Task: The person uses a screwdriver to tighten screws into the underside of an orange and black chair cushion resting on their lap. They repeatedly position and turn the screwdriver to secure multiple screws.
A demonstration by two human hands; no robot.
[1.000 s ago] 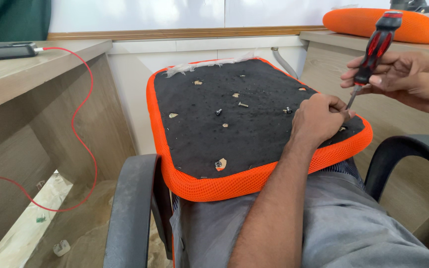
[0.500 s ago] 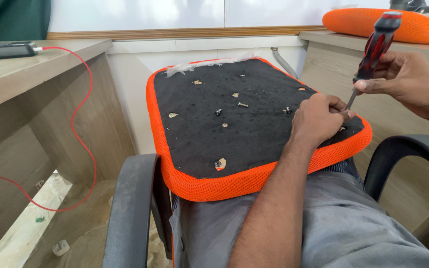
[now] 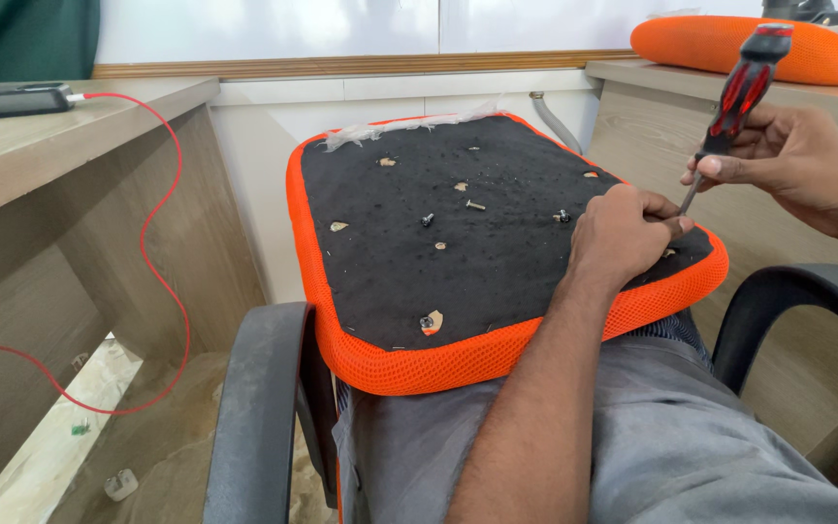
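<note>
— Fingers?

— My left hand (image 3: 623,231) is curled, fingertips pinched round the tip of the red-and-black-handled screwdriver (image 3: 741,92), steadying it at the right edge of the black-bottomed, orange-mesh seat cushion (image 3: 458,252) on my lap. My right hand (image 3: 802,160) is closed round the handle.

— How far along?

— I'd judge partway: loose silver screws (image 3: 475,205) lie mid-panel, several holes stand open.

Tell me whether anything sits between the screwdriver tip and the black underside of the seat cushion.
The left hand does. It rests closed on the seat cushion near its right edge, and the screwdriver, held by the right hand, runs its shaft down behind that hand's fingers, so the tip itself is hidden. Nothing else blocks it.
</note>
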